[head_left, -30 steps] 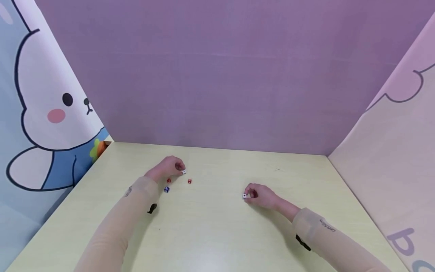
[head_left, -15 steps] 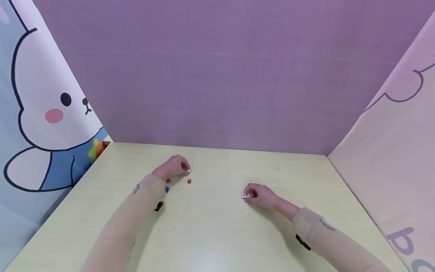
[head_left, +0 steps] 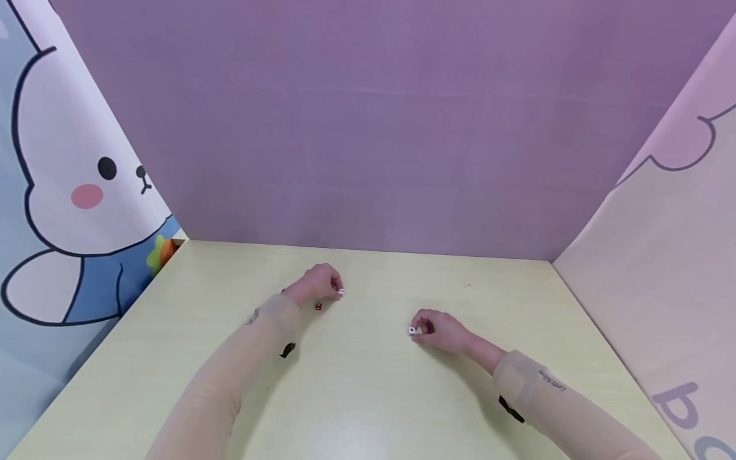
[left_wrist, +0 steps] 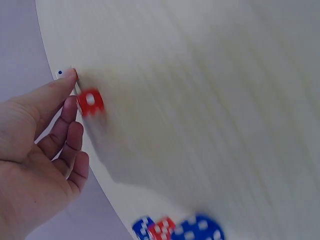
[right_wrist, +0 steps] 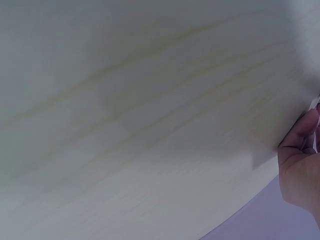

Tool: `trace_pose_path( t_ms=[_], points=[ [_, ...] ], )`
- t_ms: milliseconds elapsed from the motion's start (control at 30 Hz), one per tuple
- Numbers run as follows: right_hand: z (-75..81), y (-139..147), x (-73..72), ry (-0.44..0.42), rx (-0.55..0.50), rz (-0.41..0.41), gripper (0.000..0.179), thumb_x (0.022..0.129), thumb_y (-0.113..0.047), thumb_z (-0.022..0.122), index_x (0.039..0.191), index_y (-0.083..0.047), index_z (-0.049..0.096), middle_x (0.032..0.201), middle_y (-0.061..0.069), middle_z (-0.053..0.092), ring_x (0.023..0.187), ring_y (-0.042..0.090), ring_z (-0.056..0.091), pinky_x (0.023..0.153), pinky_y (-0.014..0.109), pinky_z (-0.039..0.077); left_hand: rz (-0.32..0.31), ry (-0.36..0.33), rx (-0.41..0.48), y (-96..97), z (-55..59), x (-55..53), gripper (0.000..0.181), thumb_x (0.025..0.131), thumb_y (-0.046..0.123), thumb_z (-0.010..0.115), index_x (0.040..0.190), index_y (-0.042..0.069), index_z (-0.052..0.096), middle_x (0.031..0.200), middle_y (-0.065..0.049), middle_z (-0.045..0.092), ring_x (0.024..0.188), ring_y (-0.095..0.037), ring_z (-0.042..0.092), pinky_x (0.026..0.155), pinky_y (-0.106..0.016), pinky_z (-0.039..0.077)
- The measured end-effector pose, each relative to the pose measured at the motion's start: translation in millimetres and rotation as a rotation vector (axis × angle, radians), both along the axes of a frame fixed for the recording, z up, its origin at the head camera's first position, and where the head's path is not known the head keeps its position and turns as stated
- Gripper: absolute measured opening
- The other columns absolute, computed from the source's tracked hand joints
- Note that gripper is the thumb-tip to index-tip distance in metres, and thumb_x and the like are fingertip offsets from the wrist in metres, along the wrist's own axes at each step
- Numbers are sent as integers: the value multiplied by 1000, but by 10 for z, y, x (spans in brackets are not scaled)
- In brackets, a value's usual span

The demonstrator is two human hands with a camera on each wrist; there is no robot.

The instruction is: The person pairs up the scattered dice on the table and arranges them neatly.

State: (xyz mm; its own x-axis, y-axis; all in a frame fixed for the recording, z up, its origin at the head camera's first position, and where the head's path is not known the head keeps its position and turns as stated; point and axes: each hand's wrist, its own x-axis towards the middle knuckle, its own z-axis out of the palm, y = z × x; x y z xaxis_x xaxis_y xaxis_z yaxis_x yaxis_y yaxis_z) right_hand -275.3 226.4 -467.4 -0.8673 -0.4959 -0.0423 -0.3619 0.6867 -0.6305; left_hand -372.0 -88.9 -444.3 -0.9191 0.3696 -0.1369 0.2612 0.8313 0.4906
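Right of the red cubic die [head_left: 319,306], my left hand [head_left: 318,281], fingers [left_wrist: 75,134] narrowly apart, pinches a white cubic die [head_left: 341,292]; farther right, my right hand [head_left: 441,331] likewise pinches another die [head_left: 411,331]

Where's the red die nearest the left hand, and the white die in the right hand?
Red die [left_wrist: 90,101], left wrist view: on its one-dot face.
White die [head_left: 411,331], head view: on its visible side.

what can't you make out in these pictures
Head view: blue dice, hidden by left sleeve.
Left wrist view: one white die, partly hidden by left hand; upper red die, lower face blurred; larger blue die, cut off by bottom edge.
Right wrist view: right hand, partly cut off by right edge; other white die not discernible.
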Motion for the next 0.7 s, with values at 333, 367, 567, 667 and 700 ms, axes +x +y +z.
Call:
trace_pose_path(
  t_ms=[333,367,567,667,700],
  points=[
    [-17,-5,-6,8,9,-1,15,85,-17,70,94,-14,59,74,-5,50,67,8,44,60,22,38,-2,18,62,191,-15,191,12,73,11,80,82,11,71,76,2,64,72,-13,54,71,-27,45],
    [-18,-5,-6,7,12,-1,15,85,-18,70,94,-14,59,74,-5,50,67,8,44,60,22,38,-3,22,73,202,-22,212,12,73,11,80,81,10,71,76,2,64,72,-12,55,71,-27,45],
    [9,-16,15,2,1,0,15,84,-17,70,94,-14,60,74,-5,51,67,8,44,61,22,39,-29,19,125,269,-58,358,12,71,8,80,79,11,71,73,4,63,69,-10,55,71,-24,45],
    [14,-15,25,18,-21,12,15,84,-17,70,93,-14,60,73,-6,50,66,8,43,60,22,39,-46,12,145,312,-60,449,13,71,8,81,79,11,71,72,4,63,69,-9,54,68,-23,45],
    [14,-11,28,37,-27,27,14,84,-17,70,93,-13,59,73,-6,50,65,7,43,59,22,38,-48,8,155,328,-59,482,13,70,7,81,79,10,71,72,4,62,68,-9,54,68,-22,45]
  ],
)
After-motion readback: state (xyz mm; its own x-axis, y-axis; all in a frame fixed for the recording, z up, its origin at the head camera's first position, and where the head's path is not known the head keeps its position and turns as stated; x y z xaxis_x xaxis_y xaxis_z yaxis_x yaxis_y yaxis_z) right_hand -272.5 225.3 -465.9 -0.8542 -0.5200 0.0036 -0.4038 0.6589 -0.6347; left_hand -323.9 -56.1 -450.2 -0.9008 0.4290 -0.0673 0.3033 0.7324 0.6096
